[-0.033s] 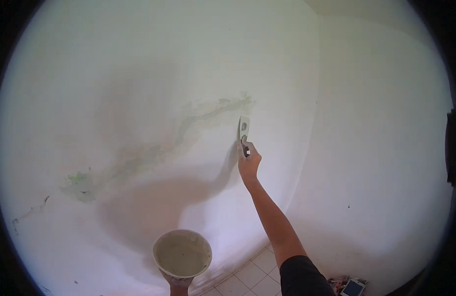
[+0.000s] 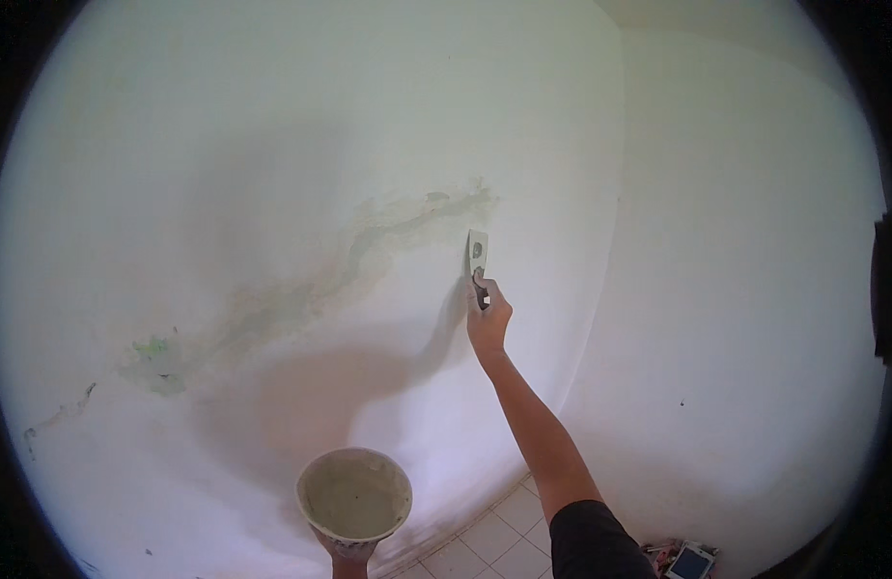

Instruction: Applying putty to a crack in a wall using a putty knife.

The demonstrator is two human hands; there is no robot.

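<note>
My right hand (image 2: pixel 489 314) grips a putty knife (image 2: pixel 477 253), its pale, grey-smudged blade pointing up at the white wall (image 2: pixel 523 116), just below the upper right end of a long, pale green-grey patched streak (image 2: pixel 369 241). Whether the blade touches the wall I cannot tell. From below, my left hand (image 2: pixel 346 550) holds a round bowl (image 2: pixel 354 494) coated inside with grey-beige paste; most of its fingers are hidden under the bowl. The streak slopes down leftward to a greener blotch (image 2: pixel 152 352) and a thin dark crack (image 2: pixel 69 415).
A second white wall (image 2: pixel 745 289) meets this one at a corner on the right. White square floor tiles (image 2: pixel 494 540) show at the bottom. A small pile of objects (image 2: pixel 687 560) with a dark-screened item lies at the lower right. A dark shape (image 2: pixel 882 289) stands at the right rim.
The putty knife and my right hand have shifted very slightly down. The bowl in my left hand has moved a little to the left.
</note>
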